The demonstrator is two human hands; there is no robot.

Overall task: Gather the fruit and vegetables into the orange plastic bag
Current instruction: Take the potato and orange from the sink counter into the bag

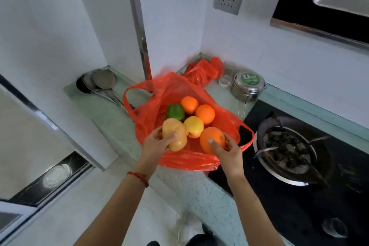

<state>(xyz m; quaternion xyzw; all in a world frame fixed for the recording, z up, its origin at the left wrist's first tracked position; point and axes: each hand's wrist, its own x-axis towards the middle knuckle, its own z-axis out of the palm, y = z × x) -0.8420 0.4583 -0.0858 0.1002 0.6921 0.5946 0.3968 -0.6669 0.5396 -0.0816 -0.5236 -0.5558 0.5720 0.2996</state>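
Now my left hand [157, 144] grips the yellow pepper [174, 135], right hand [226, 151] grips an orange [212, 140], both low over the orange plastic bag [185, 161] spread open on the tabletop [111, 124] w/ other produce inside, prob for easy drop-in.

speckled pale countertop [185, 189] carries open orange bag [151, 118], crumpled orange bag [201, 72], steel tin [248, 86], possibly ladles [99, 83].

A single head-worn, wide-angle view looks forward and steeply down from above the counter [179, 185], close over both forearms, facing the wall corner, with the stove [289, 195] at its right edge.
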